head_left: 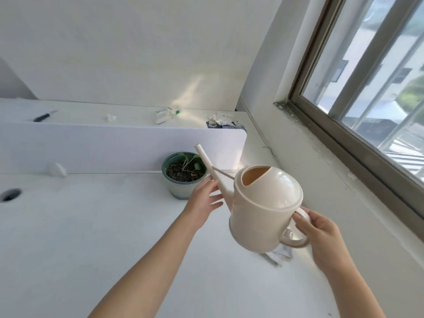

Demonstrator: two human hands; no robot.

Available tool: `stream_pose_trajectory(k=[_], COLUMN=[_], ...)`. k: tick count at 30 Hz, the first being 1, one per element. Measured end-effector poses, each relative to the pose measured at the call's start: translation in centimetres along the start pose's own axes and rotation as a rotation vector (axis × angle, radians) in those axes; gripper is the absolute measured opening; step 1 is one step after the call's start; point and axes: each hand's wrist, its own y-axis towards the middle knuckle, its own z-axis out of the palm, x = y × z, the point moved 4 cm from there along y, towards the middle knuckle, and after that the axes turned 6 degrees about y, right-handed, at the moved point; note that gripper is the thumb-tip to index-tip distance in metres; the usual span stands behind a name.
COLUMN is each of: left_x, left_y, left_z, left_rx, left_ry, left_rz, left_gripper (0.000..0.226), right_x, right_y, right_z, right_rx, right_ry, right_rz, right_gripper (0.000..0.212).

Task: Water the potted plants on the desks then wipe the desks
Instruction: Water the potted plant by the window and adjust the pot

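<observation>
Hands: two, left hand (pixel 202 200) and right hand (pixel 321 239). Watering can (pixel 263 210): one, cream, single spout, single handle. Potted plant (pixel 183 177): one, green pot; leaves too small to count. Tables: two, near table (pixel 91 226) and far table (pixel 91 113), one divider panel (pixel 114 145) between. Cable hole (pixel 10 195): one, in near table. White clip (pixel 57 169): one, at panel foot. On far table: one dark-handled tool (pixel 44 116), one small crumpled scrap (pixel 110 117), one white-and-green bottle (pixel 165 114), one crumpled white heap (pixel 219 119). Cloth (pixel 278 254): one, partly hidden under can. Window (pixel 367 76): one.
</observation>
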Motion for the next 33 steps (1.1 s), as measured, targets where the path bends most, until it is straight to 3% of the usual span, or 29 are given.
stream_pose_trajectory(k=[9, 11, 14, 17, 33], left_x=[2.7, 3.1, 3.7, 4.1, 6.5], left_y=[0.1, 0.5, 1.4, 2.2, 3.7], left_z=[-2.0, -2.2, -2.3, -2.4, -3.0], left_rx=[0.035, 0.025, 0.019, 0.016, 0.011], left_ry=[-0.031, -0.039, -0.053, -0.083, -0.163], left_rz=[-0.098, -0.124, -0.160, -0.181, -0.228], left_gripper=[0.015, 0.016, 0.019, 0.017, 0.012], right_x=[-1.6, -1.6, -2.1, -2.3, -1.9], right_y=[-1.0, -0.8, -0.2, 0.3, 1.5], right_z=[2.2, 2.6, 2.6, 2.7, 3.9], right_rx=[-0.080, -0.070, -0.083, -0.101, -0.071], right_ry=[-0.093, -0.137, -0.158, -0.173, -0.253], right_rz=[0.077, 0.090, 0.115, 0.129, 0.136], right_gripper=[0.104, 0.082, 0.026, 0.012, 0.018])
